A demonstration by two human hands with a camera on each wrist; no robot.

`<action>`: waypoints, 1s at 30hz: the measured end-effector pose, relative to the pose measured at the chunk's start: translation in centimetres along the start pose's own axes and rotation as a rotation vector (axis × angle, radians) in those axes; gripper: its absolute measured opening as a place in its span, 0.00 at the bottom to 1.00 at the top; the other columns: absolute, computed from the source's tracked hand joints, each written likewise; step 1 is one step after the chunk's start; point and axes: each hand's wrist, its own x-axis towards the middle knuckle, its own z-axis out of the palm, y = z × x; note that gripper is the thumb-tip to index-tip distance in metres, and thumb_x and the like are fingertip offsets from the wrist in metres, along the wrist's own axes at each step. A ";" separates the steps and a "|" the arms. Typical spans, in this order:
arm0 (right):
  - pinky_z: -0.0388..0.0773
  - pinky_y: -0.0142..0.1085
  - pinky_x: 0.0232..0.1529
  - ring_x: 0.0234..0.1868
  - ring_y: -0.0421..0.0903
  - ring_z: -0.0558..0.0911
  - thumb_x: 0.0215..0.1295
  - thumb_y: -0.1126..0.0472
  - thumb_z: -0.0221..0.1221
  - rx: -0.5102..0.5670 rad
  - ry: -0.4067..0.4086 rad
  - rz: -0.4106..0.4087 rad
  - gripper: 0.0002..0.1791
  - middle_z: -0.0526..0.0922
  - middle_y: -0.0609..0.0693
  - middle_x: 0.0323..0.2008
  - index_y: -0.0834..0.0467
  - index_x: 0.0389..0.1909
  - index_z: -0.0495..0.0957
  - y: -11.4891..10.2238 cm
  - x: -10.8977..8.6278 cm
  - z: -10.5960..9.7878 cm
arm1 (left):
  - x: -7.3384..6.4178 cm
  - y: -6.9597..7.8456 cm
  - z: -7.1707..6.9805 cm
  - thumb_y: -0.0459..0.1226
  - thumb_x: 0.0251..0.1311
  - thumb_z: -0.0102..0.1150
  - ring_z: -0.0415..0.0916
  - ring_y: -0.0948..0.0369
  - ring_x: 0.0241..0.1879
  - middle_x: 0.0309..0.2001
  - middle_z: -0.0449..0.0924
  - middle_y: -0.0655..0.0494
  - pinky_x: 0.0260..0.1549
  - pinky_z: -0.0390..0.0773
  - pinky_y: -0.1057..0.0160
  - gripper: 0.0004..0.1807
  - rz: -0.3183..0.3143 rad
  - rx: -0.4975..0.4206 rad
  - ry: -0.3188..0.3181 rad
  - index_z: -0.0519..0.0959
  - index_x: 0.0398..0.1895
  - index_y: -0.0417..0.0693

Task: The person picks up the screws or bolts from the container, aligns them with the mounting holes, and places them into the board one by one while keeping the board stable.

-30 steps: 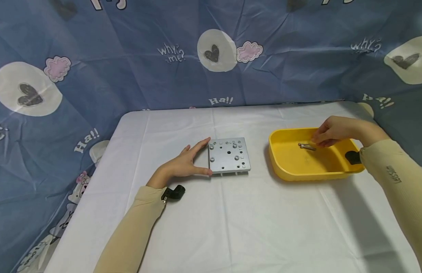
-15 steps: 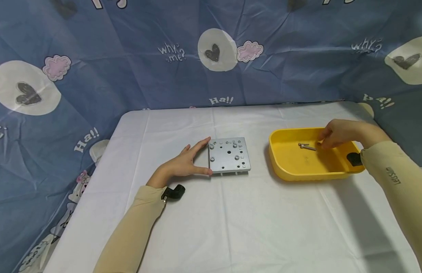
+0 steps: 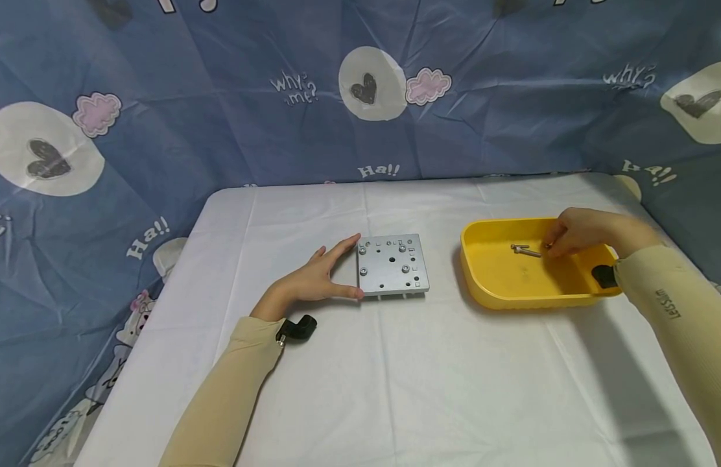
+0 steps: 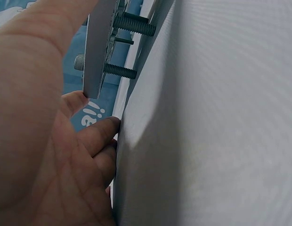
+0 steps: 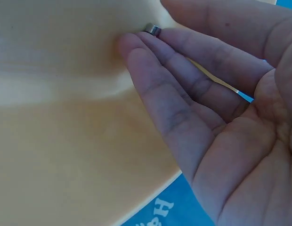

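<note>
Right hand (image 3: pixel 581 230) shifted rightward in tray (image 3: pixel 506 279), hold unclear; left hand (image 3: pixel 314 279) spread against plate (image 3: pixel 388 269)

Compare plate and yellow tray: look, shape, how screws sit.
The plate is silver; the tray is yellow. The plate is flat, with holes; the tray is larger and walled. Upright screws run through the plate; loose screws lie in the tray. Both bear metal screws.

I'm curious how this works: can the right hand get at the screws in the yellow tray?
Probably yes: the right hand reaches into the yellow tray, close to the screws, and nothing seems to block the way; a small metal piece sits at the fingertips.
</note>
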 end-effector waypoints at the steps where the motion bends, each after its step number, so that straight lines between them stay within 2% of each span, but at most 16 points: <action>1: 0.84 0.34 0.45 0.41 0.46 0.79 0.68 0.61 0.71 0.003 0.002 -0.003 0.21 0.88 0.52 0.42 0.73 0.54 0.84 0.0 0.0 0.0 | 0.0 0.0 0.0 0.62 0.53 0.80 0.31 0.44 0.89 0.90 0.43 0.58 0.87 0.27 0.40 0.68 0.001 0.001 0.000 0.41 0.89 0.74; 9: 0.83 0.31 0.42 0.39 0.45 0.79 0.69 0.64 0.71 0.049 0.003 0.001 0.17 0.89 0.48 0.38 0.72 0.51 0.86 0.2 0.4 0.3 | 0.0 0.0 0.0 0.62 0.53 0.80 0.27 0.41 0.88 0.90 0.43 0.59 0.87 0.27 0.38 0.68 -0.008 -0.007 -0.003 0.41 0.89 0.75; 19: 0.85 0.33 0.41 0.37 0.45 0.81 0.65 0.67 0.72 0.028 0.045 -0.009 0.13 0.91 0.50 0.37 0.70 0.47 0.88 0.5 0.7 0.5 | 0.0 0.1 0.0 0.61 0.54 0.80 0.25 0.41 0.88 0.90 0.42 0.59 0.86 0.27 0.38 0.67 -0.016 -0.018 -0.007 0.41 0.89 0.76; 30: 0.81 0.35 0.39 0.38 0.48 0.79 0.65 0.63 0.74 0.051 0.054 0.021 0.10 0.84 0.51 0.34 0.66 0.40 0.87 0.5 0.6 0.9 | 0.1 0.2 0.0 0.60 0.55 0.80 0.28 0.44 0.89 0.90 0.42 0.58 0.87 0.25 0.40 0.68 -0.006 -0.017 -0.009 0.41 0.89 0.73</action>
